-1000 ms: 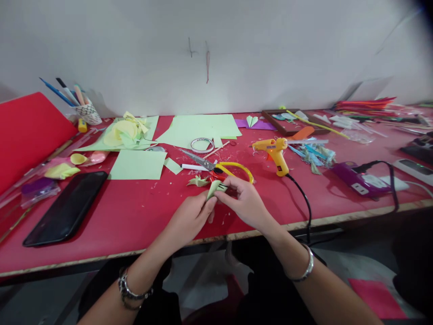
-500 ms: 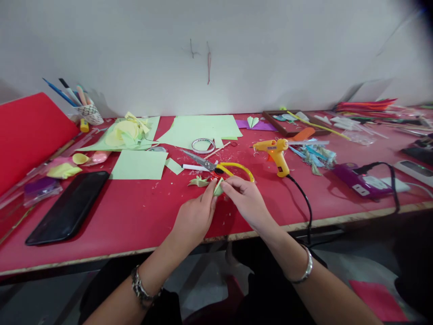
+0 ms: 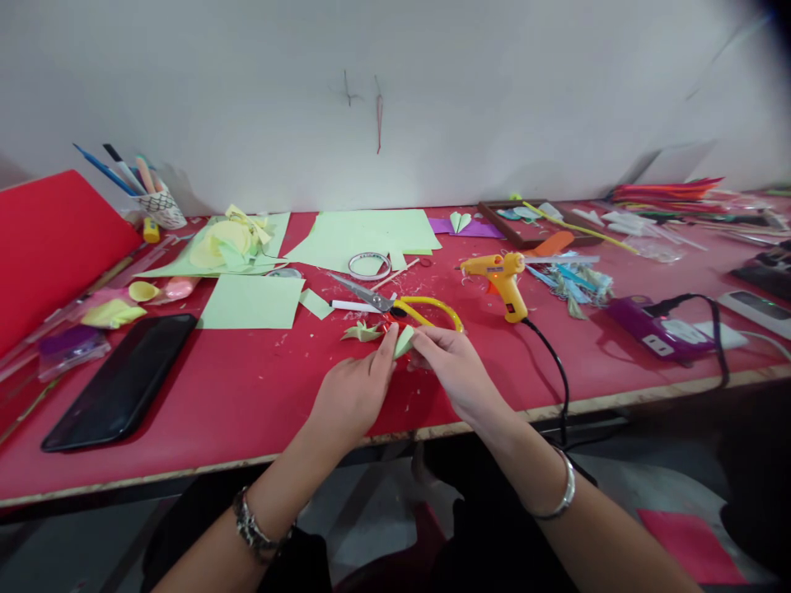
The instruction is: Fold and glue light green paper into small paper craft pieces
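A small folded piece of light green paper is pinched between my two hands above the red table. My left hand grips its left side, and my right hand closes on its right side. Just beyond the fingers lie scissors with yellow handles, their blades pointing to the back left. A white pen rests by the blades. Curled green paper strips sit left of my fingertips. Something red beneath the scissor handles is partly hidden by my hands.
On the right, a yellow glue gun trails a black cord over the front edge near a purple power strip. To the left are a black phone and green sheets. A tape roll lies farther back.
The folded green paper has turned and shows a broader face. My right fingers have shifted around its right side, while the view has moved very slightly.
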Demonstrator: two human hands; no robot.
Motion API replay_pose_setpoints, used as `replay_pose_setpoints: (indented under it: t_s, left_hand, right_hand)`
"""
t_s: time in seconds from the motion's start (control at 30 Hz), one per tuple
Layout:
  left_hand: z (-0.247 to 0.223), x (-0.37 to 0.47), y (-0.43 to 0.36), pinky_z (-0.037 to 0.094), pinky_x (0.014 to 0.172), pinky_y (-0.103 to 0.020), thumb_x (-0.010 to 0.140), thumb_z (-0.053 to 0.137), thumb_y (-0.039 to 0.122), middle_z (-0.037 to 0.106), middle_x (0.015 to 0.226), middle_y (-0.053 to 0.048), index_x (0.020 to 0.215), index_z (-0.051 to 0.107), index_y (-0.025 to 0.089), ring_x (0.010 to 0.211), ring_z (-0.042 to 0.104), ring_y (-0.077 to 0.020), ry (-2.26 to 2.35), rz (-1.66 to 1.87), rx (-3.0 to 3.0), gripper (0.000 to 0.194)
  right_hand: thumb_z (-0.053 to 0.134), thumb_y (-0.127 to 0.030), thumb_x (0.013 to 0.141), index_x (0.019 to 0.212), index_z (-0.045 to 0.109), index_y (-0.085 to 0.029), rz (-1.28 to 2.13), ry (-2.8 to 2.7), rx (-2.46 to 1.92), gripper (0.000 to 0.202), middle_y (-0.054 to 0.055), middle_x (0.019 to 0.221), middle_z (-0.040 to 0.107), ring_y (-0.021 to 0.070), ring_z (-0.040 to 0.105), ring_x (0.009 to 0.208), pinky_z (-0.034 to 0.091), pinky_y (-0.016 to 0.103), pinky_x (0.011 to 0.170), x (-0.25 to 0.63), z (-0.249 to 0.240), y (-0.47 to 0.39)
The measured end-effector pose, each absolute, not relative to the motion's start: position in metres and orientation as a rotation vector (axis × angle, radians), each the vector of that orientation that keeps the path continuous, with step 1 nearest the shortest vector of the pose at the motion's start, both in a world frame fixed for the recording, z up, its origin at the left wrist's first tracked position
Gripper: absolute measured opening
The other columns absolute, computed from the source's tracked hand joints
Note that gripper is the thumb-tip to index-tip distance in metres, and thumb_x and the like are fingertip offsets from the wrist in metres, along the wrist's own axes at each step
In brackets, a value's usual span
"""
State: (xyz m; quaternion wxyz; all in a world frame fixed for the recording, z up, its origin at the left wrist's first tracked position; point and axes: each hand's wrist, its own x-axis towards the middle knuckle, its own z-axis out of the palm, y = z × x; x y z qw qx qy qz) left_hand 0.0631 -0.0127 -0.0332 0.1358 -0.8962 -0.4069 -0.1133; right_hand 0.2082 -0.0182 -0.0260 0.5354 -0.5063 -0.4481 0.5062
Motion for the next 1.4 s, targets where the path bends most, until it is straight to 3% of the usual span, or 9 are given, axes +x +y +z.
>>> replay_pose_setpoints:
  t_s: [0.23, 0.53, 0.7, 0.87, 0.97, 1.07, 1.23, 1.4]
  left_hand:
    - [-0.031, 0.06, -0.01, 0.04, 0.044, -0.023, 0.083, 0.026, 0.007, 0.058, 0.061, -0.005, 0.132, 0.027, 0.004, 0.049, 0.053, -0.0152, -1.172, -0.267, -2.652, 0.049]
    - [-0.034, 0.058, -0.009, 0.041, 0.048, -0.025, 0.085, 0.021, 0.009, 0.057, 0.056, -0.006, 0.129, 0.034, 0.004, 0.05, 0.052, -0.016, -1.124, -0.38, -2.689, 0.046]
    - [-0.019, 0.055, -0.01, 0.043, 0.057, -0.025, 0.09, 0.026, 0.032, 0.063, 0.078, -0.009, 0.131, 0.033, 0.01, 0.062, 0.055, -0.0148, -1.426, -0.789, -3.22, 0.047]
    - [-0.004, 0.052, -0.012, 0.039, 0.052, -0.022, 0.09, 0.018, 0.039, 0.054, 0.056, 0.001, 0.116, 0.047, 0.009, 0.046, 0.046, -0.0091, -2.144, -1.378, -3.543, 0.049]
    - [-0.003, 0.052, -0.013, 0.035, 0.048, -0.02, 0.089, 0.026, 0.04, 0.047, 0.052, 0.004, 0.089, 0.054, 0.013, 0.046, 0.041, -0.0079, -2.282, -1.285, -3.55, 0.039]
    - [-0.005, 0.055, -0.015, 0.033, 0.047, -0.019, 0.089, 0.024, 0.041, 0.042, 0.051, 0.005, 0.07, 0.046, 0.016, 0.045, 0.037, -0.0072, -2.155, -1.13, -3.651, 0.039]
    - [-0.006, 0.057, -0.017, 0.034, 0.05, -0.02, 0.091, 0.018, 0.039, 0.039, 0.051, 0.005, 0.061, 0.036, 0.018, 0.047, 0.037, -0.0073, -1.883, -0.926, -3.632, 0.041]
    - [-0.01, 0.058, -0.019, 0.034, 0.049, -0.023, 0.091, 0.021, 0.032, 0.045, 0.056, 0.003, 0.067, 0.038, 0.018, 0.049, 0.043, -0.0102, -1.739, -0.579, -3.276, 0.033]
  right_hand:
    - [0.052, -0.049, 0.073, 0.065, 0.062, -0.016, 1.28, -0.896, -1.17, 0.036, 0.002, 0.063, 0.058, 0.0107, 0.051, 0.053, 0.047, 0.027, 0.054, 0.209, -0.023, -0.018]
    - [0.05, -0.032, 0.077, 0.065, 0.062, -0.015, 1.1, -1.262, -1.256, 0.024, 0.0, 0.062, 0.056, 0.0097, 0.053, 0.054, 0.043, 0.023, 0.054, 0.21, -0.02, -0.019]
    - [0.047, -0.034, 0.08, 0.069, 0.061, -0.016, 1.065, -1.313, -1.257, 0.025, 0.0, 0.063, 0.056, 0.0108, 0.053, 0.056, 0.043, 0.023, 0.056, 0.213, -0.023, -0.019]
    - [0.045, -0.035, 0.082, 0.069, 0.058, -0.016, 1.026, -1.416, -1.23, 0.026, 0.0, 0.066, 0.055, 0.0117, 0.053, 0.062, 0.042, 0.023, 0.061, 0.214, -0.019, -0.021]
    - [0.044, -0.031, 0.083, 0.066, 0.056, -0.017, 0.972, -1.45, -1.242, 0.025, 0.0, 0.066, 0.053, 0.0114, 0.052, 0.063, 0.041, 0.023, 0.062, 0.213, -0.017, -0.021]
    - [0.044, -0.027, 0.083, 0.066, 0.055, -0.017, 0.923, -1.479, -1.197, 0.023, 0.0, 0.071, 0.053, 0.0117, 0.052, 0.068, 0.041, 0.023, 0.065, 0.212, -0.017, -0.021]
    - [0.044, -0.026, 0.083, 0.067, 0.055, -0.018, 0.877, -1.509, -1.196, 0.02, 0.001, 0.073, 0.053, 0.012, 0.051, 0.068, 0.04, 0.023, 0.062, 0.212, -0.018, -0.02]
    - [0.045, -0.026, 0.082, 0.067, 0.057, -0.017, 0.835, -1.528, -1.235, 0.021, 0.002, 0.071, 0.053, 0.0135, 0.051, 0.068, 0.04, 0.025, 0.06, 0.21, -0.017, -0.02]
